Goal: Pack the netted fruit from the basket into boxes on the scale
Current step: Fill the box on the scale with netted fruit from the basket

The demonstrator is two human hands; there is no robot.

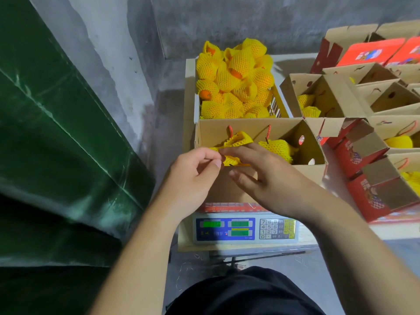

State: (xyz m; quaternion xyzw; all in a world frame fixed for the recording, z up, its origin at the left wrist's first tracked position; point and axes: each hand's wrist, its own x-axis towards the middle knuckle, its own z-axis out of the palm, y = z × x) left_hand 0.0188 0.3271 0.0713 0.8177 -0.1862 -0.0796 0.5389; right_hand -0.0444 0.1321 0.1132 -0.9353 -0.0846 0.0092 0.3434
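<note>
An open cardboard box (254, 130) with red rope handles stands on the blue-faced scale (245, 229). Behind it a basket (276, 105) is heaped with oranges in yellow foam nets (236, 80). At the box's near left edge both hands work on one yellow net (238, 139). My left hand (193, 176) pinches the net's left end between thumb and fingertips. My right hand (261, 173) holds the net from the right, fingers curled over it; whether fruit is inside is hidden. Another netted fruit (278, 148) lies inside the box to the right.
Several open cardboard and red printed boxes (372, 142) crowd the table on the right, some holding netted fruit (308, 105). A green tarpaulin (56, 144) fills the left side against a grey concrete wall. My dark-clothed lap is at the bottom.
</note>
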